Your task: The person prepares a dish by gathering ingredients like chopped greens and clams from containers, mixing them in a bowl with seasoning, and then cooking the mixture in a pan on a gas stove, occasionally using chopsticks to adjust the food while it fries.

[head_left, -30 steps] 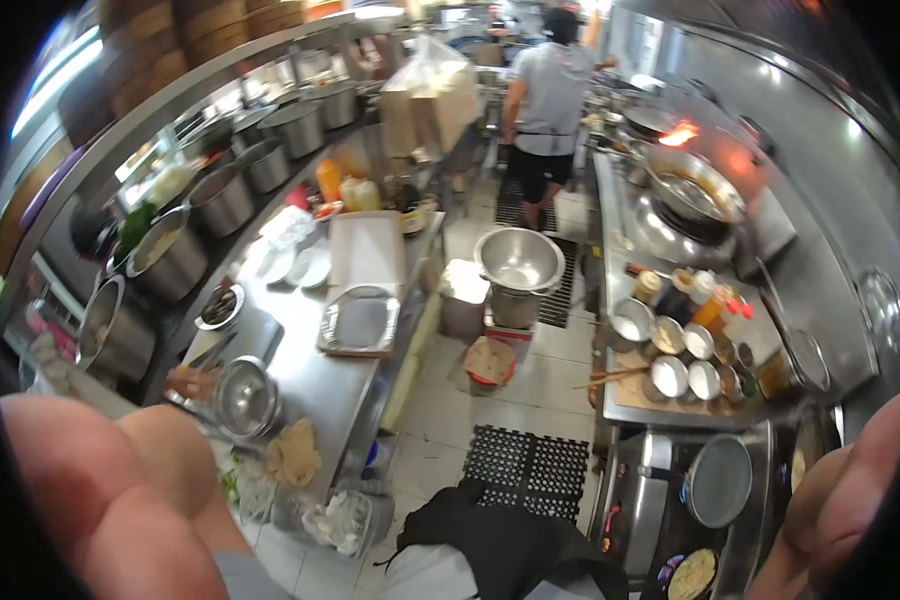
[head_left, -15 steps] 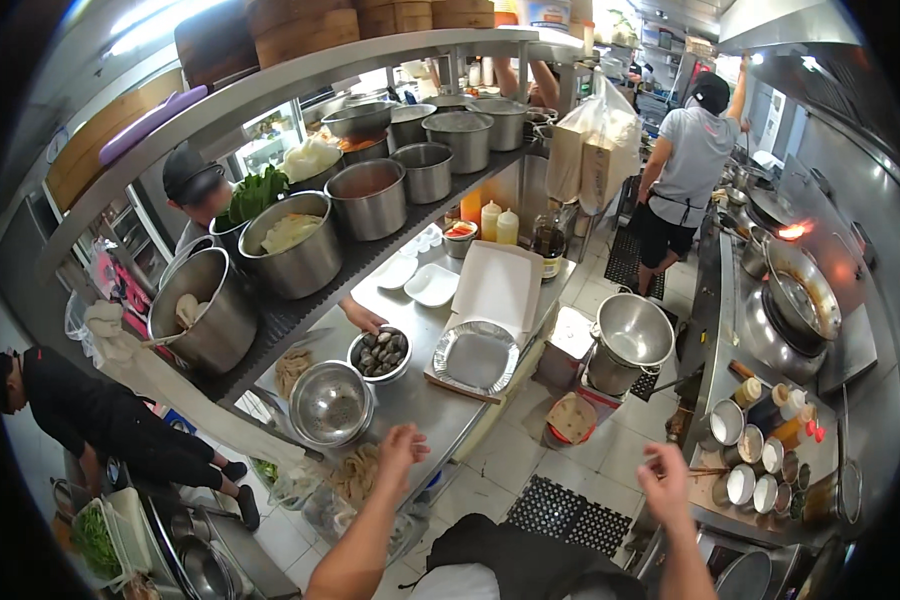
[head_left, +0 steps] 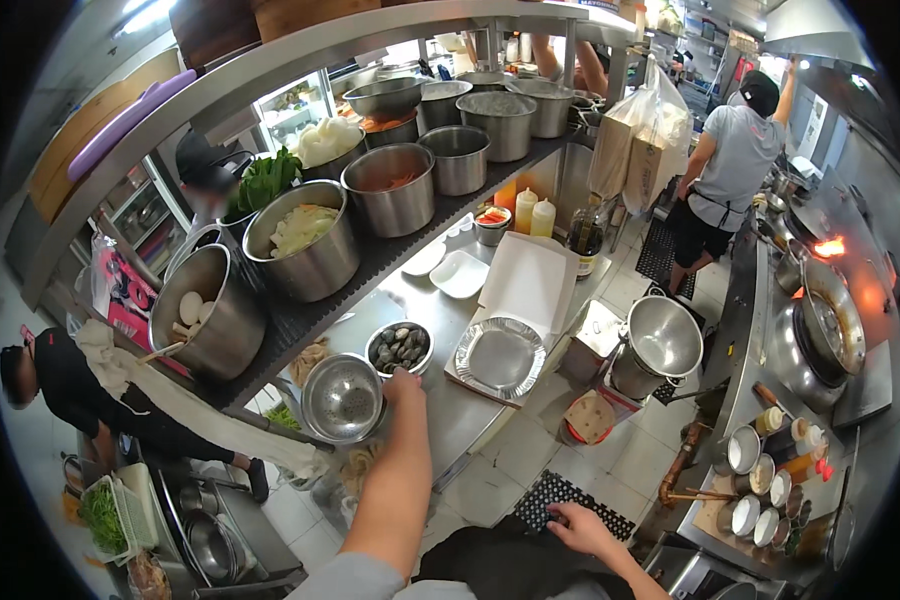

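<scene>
Head view: the left hand (head_left: pixel 403 386) appears to touch the near rim of a round bowl (head_left: pixel 428 350), on the steel counter (head_left: pixel 462 412) between a perforated metal colander (head_left: pixel 342 398) and a foil tray (head_left: pixel 500 356). Its fingertips are hidden, so I cannot tell whether they pinch. The right hand (head_left: pixel 578 530), loosely curled, holds nothing visible. So far, dark clams (head_left: pixel 400 345) sit in the bowl; none lie in the tray. The bowl's mouth faces up; being round, it has no long axis.

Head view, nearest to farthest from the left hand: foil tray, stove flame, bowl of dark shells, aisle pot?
From the left hand:
1. Bowl of dark shells: right at the fingers.
2. Foil tray: just right.
3. Aisle pot: farther right.
4. Stove flame: far right.
</scene>
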Demonstrator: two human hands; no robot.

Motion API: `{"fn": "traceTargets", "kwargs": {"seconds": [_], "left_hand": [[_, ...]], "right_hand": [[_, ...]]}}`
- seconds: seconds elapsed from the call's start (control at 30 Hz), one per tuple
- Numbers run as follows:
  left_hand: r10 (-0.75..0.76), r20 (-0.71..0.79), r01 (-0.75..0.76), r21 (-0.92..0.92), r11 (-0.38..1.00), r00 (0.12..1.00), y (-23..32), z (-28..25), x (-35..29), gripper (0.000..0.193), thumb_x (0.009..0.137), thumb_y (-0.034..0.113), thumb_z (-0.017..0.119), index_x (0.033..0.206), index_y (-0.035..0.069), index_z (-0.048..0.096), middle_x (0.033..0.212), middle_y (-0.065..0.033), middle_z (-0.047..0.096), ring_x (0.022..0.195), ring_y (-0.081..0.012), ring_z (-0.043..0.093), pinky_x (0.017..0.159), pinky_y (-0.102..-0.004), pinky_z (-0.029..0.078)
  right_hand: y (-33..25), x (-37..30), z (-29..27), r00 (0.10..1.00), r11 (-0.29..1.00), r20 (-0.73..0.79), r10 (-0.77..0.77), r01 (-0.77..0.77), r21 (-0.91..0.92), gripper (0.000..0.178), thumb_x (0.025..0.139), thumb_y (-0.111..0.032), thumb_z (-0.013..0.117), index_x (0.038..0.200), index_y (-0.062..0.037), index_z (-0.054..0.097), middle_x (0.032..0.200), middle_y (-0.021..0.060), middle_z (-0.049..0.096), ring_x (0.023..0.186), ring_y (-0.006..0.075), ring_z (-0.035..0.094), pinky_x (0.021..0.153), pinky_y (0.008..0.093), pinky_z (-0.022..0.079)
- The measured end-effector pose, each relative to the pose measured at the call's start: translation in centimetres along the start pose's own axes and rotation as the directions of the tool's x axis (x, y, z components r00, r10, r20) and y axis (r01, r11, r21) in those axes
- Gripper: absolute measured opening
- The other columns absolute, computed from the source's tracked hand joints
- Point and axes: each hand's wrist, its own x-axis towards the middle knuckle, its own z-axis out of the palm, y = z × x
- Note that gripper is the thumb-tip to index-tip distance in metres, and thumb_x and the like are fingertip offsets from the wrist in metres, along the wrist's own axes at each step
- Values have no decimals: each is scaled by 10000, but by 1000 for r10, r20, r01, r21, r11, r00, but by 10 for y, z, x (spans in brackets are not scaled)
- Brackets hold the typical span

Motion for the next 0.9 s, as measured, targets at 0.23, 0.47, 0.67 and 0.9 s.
{"fn": "traceTargets", "kwargs": {"seconds": [0.23,0.47,0.67,0.9], "left_hand": [[19,-32,-21,-73,997,999,23,8,-21,298,847,64,492,1068,-135,503,1104,-221,559,826,-267,644,588,-342,610],[125,442,-13,-249,968,888,65,-42,-39,190,814,28,492,961,-91,511,926,-165,582,758,-233,629,637,-325,605],[154,534,-186,5,983,831,72,-120,-62,69,800,49,507,818,-17,509,773,-89,527,632,-192,551,609,-359,586],[16,518,-132,189,973,856,-23,-198,-66,62,762,48,523,777,15,574,700,-49,569,564,-182,542,545,-318,481]], "right_hand": [[18,31,-8,992,997,105,-72,70,24,360,839,-261,609,1127,-44,601,1009,161,636,869,288,640,794,376,504],[9,80,-25,993,995,100,-68,60,78,358,849,-250,596,1143,-46,598,1019,156,638,885,292,635,788,370,506],[-61,136,-66,973,974,-61,-224,226,27,338,833,-217,635,1122,-43,611,1018,159,631,905,286,625,789,367,497],[-241,221,-194,530,751,-581,-618,617,-236,199,818,-118,633,993,-24,637,938,151,638,821,292,623,749,367,489]]}}
